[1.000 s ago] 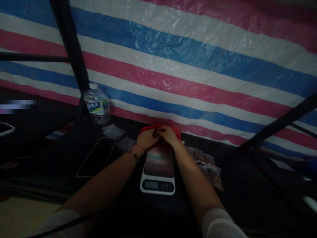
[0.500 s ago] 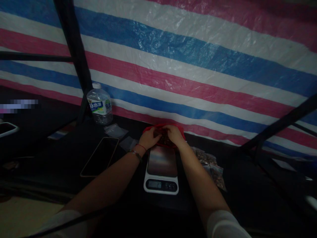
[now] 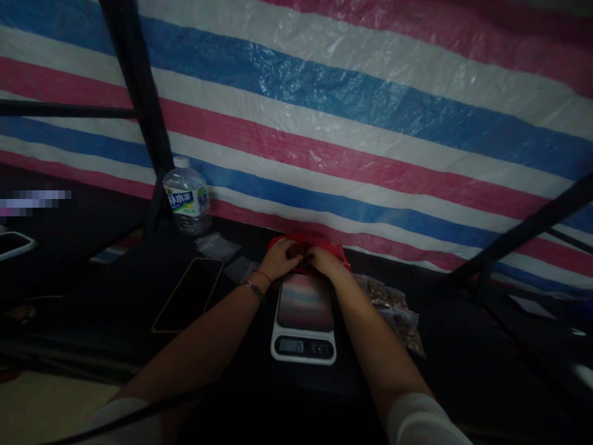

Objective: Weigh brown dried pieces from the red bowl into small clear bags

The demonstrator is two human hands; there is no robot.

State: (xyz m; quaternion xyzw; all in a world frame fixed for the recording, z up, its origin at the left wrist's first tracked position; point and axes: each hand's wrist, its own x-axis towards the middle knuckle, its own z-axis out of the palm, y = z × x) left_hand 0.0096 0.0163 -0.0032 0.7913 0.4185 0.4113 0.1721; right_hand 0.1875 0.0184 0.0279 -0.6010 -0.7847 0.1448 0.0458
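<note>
Behind the kitchen scale [image 3: 303, 347], a red plastic bag [image 3: 311, 240] lies with its mouth toward me. My left hand [image 3: 281, 258] is at the bag's left side, fingers curled in over the opening. Opposite it, my right hand [image 3: 325, 262] reaches into the bag with bent fingers, its fingertips close to the left thumb. Small dark brown pieces show between the hands; what the fingers hold is too dark to make out. Nothing rests on the scale's plate, and its lit display seems to read 26.
Filled small zip bags [image 3: 393, 309] lie right of my right forearm. On the left are flat clear zip bags [image 3: 217, 246], a phone [image 3: 189, 295] and a clear plastic bottle [image 3: 188, 201]. A striped tarp [image 3: 324, 136] hangs behind the black tabletop [image 3: 106, 290], with dark frame poles [image 3: 139, 93].
My right hand has sunk lower into the red bag, and its fingers have come closer to my left hand. The left hand has barely moved.
</note>
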